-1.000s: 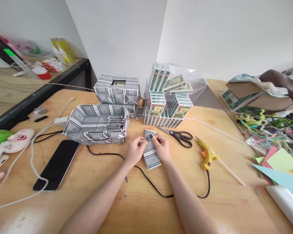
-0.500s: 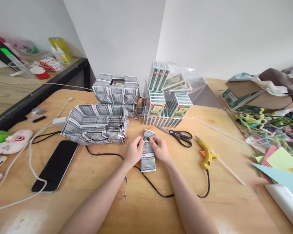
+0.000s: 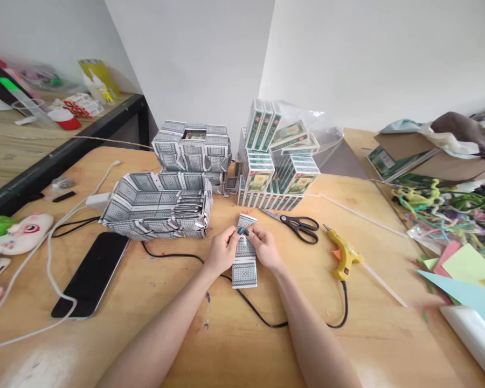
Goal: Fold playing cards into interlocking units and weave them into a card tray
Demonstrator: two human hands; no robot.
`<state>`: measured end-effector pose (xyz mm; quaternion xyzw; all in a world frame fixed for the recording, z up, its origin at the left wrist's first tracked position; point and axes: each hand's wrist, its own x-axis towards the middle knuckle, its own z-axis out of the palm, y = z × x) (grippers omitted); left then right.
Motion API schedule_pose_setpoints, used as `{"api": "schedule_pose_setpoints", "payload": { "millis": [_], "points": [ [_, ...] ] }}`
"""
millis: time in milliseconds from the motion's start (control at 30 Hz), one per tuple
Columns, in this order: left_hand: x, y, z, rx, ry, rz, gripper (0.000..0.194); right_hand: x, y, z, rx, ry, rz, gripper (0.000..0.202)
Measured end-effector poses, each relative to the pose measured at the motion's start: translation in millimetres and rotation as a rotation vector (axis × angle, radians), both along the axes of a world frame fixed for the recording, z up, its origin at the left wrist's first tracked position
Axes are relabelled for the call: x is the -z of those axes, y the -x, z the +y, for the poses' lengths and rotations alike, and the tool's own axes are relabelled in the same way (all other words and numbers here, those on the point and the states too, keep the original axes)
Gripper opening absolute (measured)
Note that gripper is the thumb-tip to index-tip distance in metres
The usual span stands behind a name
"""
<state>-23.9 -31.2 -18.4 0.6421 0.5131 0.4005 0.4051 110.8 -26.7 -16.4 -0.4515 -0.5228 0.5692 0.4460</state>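
Between my two hands is a strip of joined, folded playing cards [image 3: 244, 274] with grey patterned backs. My left hand [image 3: 223, 249] pinches its left edge, and my right hand [image 3: 263, 247] pinches the right edge, thumbs side by side on top. The strip's upper end flares out beyond my fingertips; its lower panel hangs toward me. Up and left of my hands stands an open tray made of folded cards [image 3: 145, 198], with loose cards [image 3: 189, 203] stacked at its right end. To the right lie black-handled scissors [image 3: 297, 225] and a yellow glue gun [image 3: 343, 256].
Behind the tray stands a second card-built box [image 3: 192, 148]. Boxed card decks [image 3: 262, 175] are piled at the back. A black phone [image 3: 92, 275] lies left among white cables [image 3: 52, 258]. The glue gun's black cord [image 3: 262, 320] crosses below my hands. Pipe cleaners [image 3: 461, 210] and coloured paper [image 3: 469, 269] lie right.
The lower panel of the card strip has tipped slightly toward me and shows a little larger. Both hands keep the same pinch and have barely moved.
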Motion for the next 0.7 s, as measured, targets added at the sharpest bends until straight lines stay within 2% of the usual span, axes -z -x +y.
{"api": "schedule_pose_setpoints", "payload": {
  "millis": [367, 567, 700],
  "points": [
    [1.8, -2.3, 2.7, 0.04, 0.025, -0.116, 0.029, 3.0, -0.9, -0.1, 0.008, 0.027, 0.084, 0.029],
    [2.4, -3.5, 1.8, 0.072, 0.065, -0.237, 0.028, 3.1, -1.4, -3.1, 0.046, 0.096, 0.254, 0.027],
    [3.4, -4.9, 2.5, -0.003, 0.063, -0.26, 0.03, 0.4, -0.3, -4.1, 0.059, 0.102, 0.242, 0.029]
  ]
}}
